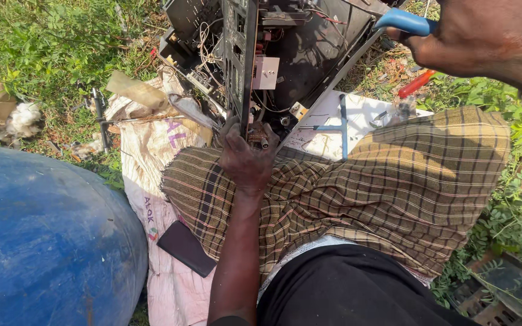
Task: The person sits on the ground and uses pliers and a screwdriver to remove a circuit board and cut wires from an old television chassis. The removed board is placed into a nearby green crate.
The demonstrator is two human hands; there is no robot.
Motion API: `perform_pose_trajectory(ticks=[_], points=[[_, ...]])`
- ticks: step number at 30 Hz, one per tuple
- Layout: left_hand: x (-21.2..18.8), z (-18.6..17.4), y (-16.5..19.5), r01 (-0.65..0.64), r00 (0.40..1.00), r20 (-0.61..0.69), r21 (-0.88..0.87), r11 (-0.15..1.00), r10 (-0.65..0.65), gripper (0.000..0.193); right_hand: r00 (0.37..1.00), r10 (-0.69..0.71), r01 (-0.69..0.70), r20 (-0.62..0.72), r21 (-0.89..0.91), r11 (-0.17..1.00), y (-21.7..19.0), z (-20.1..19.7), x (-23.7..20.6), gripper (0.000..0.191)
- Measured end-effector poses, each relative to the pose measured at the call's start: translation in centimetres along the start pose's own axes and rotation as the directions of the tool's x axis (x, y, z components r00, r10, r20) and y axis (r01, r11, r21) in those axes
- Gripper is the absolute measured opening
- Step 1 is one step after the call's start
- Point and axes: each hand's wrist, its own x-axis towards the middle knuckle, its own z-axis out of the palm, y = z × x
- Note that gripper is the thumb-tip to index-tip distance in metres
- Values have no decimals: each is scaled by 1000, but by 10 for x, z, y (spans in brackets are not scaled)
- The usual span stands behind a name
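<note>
A dismantled black electronic chassis (309, 54) with a circuit board, loose wires and a small pale box stands in front of my lap. My left hand (246, 154) grips the lower edge of the upright metal frame (240, 60) of that chassis. Raised near the camera at the top right, my right hand (490, 39) is closed on a blue-handled tool (403, 21) whose long metal shaft slants down to the chassis. My legs are covered by a brown checked cloth (394, 187).
A blue barrel (43, 241) fills the lower left. A white woven sack (146, 157) lies under me with a dark flat phone-like object (185, 247) on it. A blue T-shaped wrench (339, 127) and red-handled tool (415, 84) rest on white sheet. Grass surrounds everything.
</note>
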Motion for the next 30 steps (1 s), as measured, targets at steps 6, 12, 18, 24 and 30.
perform_pose_trajectory(ticks=[6,12,18,24,30], points=[[-4,3,-5,21,1000,17,-5,1000,-21,51,966,61,-77,251,55,996,13,9,31,68],[3,0,-2,37,998,53,-7,999,-37,51,931,130,-160,341,63,985,29,17,35,64],[32,-23,-23,180,982,82,-163,970,-168,57,949,230,-256,213,106,961,27,14,18,62],[86,-44,-101,512,814,183,-675,532,-551,31,918,38,15,-395,128,992,1,14,-11,67],[66,-29,-143,593,615,350,-796,121,-707,11,923,135,7,-361,365,931,-47,21,-20,81]])
